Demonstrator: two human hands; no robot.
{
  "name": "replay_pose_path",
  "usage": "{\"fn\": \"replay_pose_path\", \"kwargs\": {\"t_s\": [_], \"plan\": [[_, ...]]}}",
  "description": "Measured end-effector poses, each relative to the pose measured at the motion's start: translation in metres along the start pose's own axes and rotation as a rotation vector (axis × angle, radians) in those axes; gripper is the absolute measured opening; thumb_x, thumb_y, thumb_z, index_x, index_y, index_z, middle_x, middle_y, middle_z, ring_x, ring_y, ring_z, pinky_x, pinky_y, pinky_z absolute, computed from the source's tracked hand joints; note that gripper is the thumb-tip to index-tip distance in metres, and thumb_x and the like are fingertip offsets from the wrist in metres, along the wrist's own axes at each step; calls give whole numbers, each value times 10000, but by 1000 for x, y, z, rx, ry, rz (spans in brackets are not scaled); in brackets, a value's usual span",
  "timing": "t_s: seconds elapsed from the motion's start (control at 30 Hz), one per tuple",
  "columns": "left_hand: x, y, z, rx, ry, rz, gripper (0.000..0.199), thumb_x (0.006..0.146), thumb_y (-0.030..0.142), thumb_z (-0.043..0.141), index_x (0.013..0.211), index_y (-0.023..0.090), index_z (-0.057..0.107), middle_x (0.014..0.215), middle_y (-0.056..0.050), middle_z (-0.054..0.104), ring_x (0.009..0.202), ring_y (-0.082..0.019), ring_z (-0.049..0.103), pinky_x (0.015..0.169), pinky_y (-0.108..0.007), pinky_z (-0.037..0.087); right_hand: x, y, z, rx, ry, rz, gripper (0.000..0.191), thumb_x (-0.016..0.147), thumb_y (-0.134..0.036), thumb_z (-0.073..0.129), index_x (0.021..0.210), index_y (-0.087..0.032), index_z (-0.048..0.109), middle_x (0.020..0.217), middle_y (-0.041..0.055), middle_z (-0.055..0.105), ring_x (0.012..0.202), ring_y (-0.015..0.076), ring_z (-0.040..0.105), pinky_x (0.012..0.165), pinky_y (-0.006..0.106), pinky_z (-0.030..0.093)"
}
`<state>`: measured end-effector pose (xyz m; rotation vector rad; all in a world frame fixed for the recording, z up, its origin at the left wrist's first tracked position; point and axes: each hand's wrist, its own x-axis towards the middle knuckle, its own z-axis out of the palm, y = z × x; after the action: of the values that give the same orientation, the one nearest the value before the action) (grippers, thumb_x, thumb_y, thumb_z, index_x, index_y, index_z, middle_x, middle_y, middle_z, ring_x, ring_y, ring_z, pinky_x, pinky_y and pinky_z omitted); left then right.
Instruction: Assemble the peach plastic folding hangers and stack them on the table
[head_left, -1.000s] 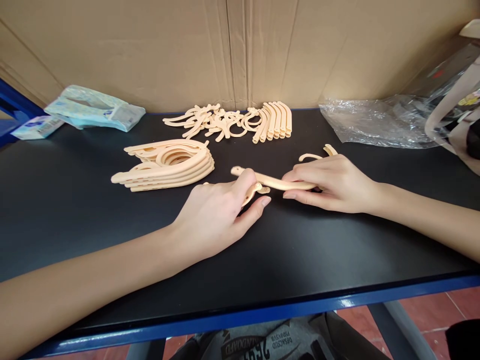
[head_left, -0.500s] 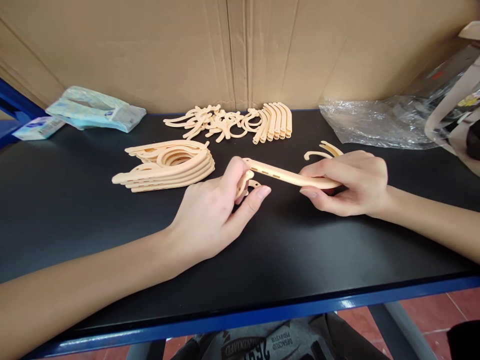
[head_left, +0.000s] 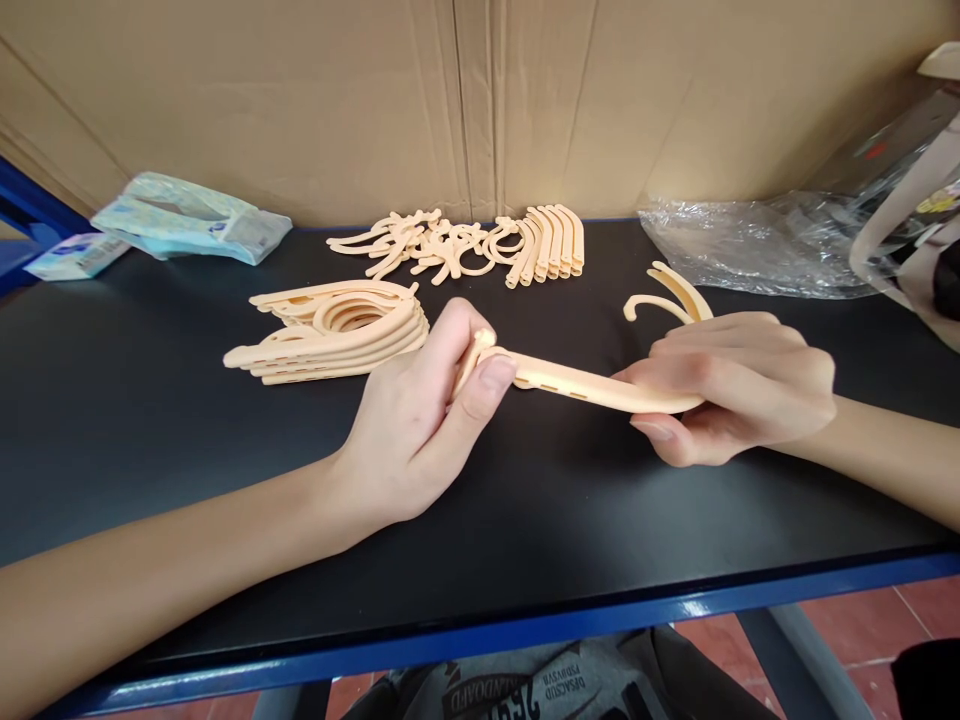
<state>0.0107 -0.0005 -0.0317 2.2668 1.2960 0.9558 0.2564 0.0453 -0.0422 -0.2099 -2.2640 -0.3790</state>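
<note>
Plastic bag [head_left: 739,245] (handheld bar [head_left: 592,389] nearer)

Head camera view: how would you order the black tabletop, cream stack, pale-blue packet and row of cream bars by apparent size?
1. Black tabletop
2. Cream stack and pale-blue packet: too alike to rank
3. Row of cream bars

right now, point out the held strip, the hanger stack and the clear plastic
Held strip [head_left: 596,390], head view: middle stretch.
Hanger stack [head_left: 330,343], head view: top near arm.
Clear plastic [head_left: 750,246], head view: crumpled middle.
</note>
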Motion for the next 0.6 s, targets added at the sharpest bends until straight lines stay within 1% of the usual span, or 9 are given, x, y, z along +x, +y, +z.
{"fn": "replay_pose_path", "kwargs": {"t_s": [0.2,0.33,0.47,0.6], "plan": [[3,0,-1,28,-46,-5,228,994,337,335,804,223,387,652,30,451,561,-124,450,555,-257,362,-5,4,3,-18,38,11,100,890,-233,528,814,-186,574,496,-35,548,418,108,505,405,235,381],[6,-2,-1,37,-85,-13,263,1003,330,329,767,222,370,632,39,435,543,-119,438,541,-250,338,-6,5,2,-49,27,-14,101,882,-228,555,788,-192,554,486,-41,526,395,95,459,391,235,357],[5,-1,-1,-1,-102,14,279,1008,344,328,760,223,367,622,46,426,520,-114,420,534,-246,320,-5,5,0,-53,-11,-38,114,902,-249,526,799,-203,531,481,-40,480,410,105,446,399,240,360],[4,0,-1,-29,-97,-1,315,1005,373,347,731,221,373,594,50,400,516,-114,392,519,-243,301,-5,4,0,-68,18,-33,104,890,-246,525,793,-210,521,475,-48,461,399,107,440,398,245,362]]}}
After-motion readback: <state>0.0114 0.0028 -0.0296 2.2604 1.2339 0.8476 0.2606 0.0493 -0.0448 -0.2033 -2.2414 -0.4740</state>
